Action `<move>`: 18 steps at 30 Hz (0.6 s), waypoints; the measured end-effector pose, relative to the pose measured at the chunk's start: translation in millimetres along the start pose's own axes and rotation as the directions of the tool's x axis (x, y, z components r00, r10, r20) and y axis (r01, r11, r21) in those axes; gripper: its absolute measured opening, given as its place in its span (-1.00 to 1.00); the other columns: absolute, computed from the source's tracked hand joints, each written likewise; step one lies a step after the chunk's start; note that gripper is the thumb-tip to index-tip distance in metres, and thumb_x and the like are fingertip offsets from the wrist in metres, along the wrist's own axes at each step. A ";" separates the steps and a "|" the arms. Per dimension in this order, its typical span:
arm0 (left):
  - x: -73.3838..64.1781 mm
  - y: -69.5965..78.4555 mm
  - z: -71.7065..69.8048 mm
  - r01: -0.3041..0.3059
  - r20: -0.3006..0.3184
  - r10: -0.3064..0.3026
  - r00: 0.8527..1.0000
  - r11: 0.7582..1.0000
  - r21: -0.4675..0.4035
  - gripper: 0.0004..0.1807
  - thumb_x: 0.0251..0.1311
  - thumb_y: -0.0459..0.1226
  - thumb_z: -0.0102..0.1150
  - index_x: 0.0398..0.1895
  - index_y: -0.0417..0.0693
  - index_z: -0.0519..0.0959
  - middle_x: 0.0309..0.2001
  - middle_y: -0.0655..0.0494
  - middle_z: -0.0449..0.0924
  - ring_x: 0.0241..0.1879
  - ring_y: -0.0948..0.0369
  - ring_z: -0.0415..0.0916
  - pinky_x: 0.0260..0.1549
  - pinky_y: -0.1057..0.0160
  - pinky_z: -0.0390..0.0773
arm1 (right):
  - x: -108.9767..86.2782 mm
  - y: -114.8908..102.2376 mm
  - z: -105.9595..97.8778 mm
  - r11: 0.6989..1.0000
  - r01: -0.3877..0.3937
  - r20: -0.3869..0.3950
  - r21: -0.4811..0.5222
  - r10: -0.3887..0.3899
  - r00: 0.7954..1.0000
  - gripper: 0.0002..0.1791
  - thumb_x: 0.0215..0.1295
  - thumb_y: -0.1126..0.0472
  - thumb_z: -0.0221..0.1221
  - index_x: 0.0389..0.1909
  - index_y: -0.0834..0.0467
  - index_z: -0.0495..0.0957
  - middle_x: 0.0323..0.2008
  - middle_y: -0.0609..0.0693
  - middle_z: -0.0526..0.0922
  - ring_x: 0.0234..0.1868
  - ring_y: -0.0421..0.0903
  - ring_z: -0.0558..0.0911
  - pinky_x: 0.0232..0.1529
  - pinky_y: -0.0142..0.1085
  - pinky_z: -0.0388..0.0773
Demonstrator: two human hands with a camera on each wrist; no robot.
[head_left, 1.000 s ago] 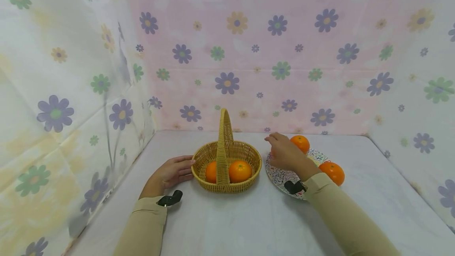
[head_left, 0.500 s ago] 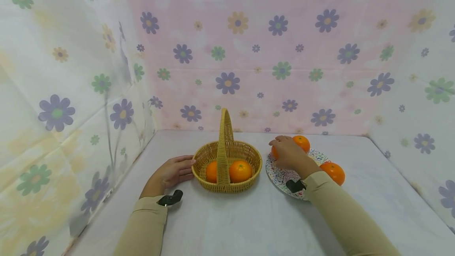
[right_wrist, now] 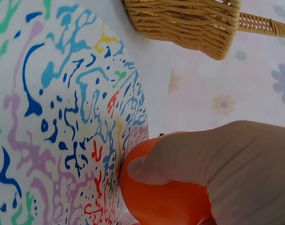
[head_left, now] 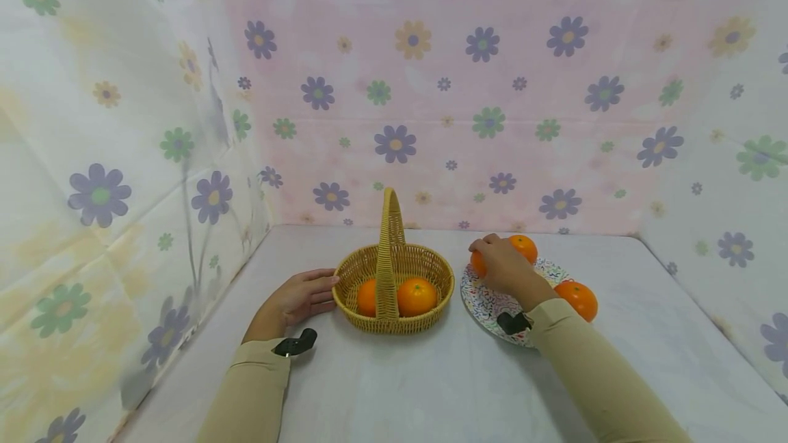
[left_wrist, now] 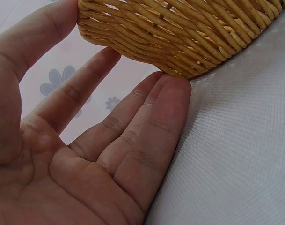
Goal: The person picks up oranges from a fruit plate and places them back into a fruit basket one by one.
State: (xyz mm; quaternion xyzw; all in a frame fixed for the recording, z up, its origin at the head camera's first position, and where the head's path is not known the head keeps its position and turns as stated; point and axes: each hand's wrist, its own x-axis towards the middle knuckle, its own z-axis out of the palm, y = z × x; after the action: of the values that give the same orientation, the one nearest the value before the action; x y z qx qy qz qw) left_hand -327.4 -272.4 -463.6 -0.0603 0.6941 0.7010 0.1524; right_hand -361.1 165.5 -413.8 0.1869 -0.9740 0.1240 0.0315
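Observation:
My left hand (head_left: pixel 301 298) touches the left side of a yellow wicker basket (head_left: pixel 421 325) with straight fingertips; the left wrist view has them against the woven wall (left_wrist: pixel 179 37). Inside the basket lie two oranges, one (head_left: pixel 417 296) right of the tall handle and another (head_left: pixel 366 297) partly behind it. On the speckled plate (head_left: pixel 486 310), my right hand (head_left: pixel 507 266) grips an orange (right_wrist: pixel 165 197), its thumb across the side of the fruit in the right wrist view. From the head, most of that orange is hidden behind the hand.
Two more oranges are at the plate, one (head_left: pixel 523 247) at the back and one (head_left: pixel 577 300) on the right side. A white cloth covers the table (head_left: pixel 394 388). Flower-patterned cloth walls (head_left: pixel 443 122) close off the back and both sides.
My right hand has turned and lowered slightly to the right, its fingers closing round the orange at the plate's left. My left hand and the basket have stayed in place.

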 end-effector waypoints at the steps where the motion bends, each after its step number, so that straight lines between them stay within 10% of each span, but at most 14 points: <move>1: -0.4 0.3 0.3 0.000 -0.001 0.000 1.000 1.000 0.000 -0.29 0.34 -0.15 0.38 0.48 -0.15 0.37 0.28 -0.11 0.61 0.06 0.09 0.71 0.10 0.04 0.71 | 0.1 0.1 0.3 1.000 0.000 -0.003 0.007 0.000 1.000 -0.30 0.12 0.30 0.51 0.31 0.08 0.53 0.29 0.23 0.48 0.24 0.25 0.53 0.30 0.21 0.53; 18: -1.2 1.8 0.1 0.004 -0.002 -0.004 1.000 1.000 0.006 -0.25 0.30 -0.11 0.42 0.48 -0.13 0.38 0.31 -0.12 0.58 0.09 0.09 0.70 0.12 0.05 0.70 | 0.0 6.1 7.0 0.961 -0.079 -0.091 0.264 0.106 0.990 -0.31 0.13 0.19 0.51 0.29 0.07 0.46 0.27 0.20 0.45 0.18 0.21 0.53 0.26 0.23 0.56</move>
State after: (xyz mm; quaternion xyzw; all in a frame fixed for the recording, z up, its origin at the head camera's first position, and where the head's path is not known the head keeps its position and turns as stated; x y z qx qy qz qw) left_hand -326.8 -272.4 -461.5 -0.0621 0.6963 0.6985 0.1534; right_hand -363.4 169.2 -422.0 0.1370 -0.9541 0.2614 0.0514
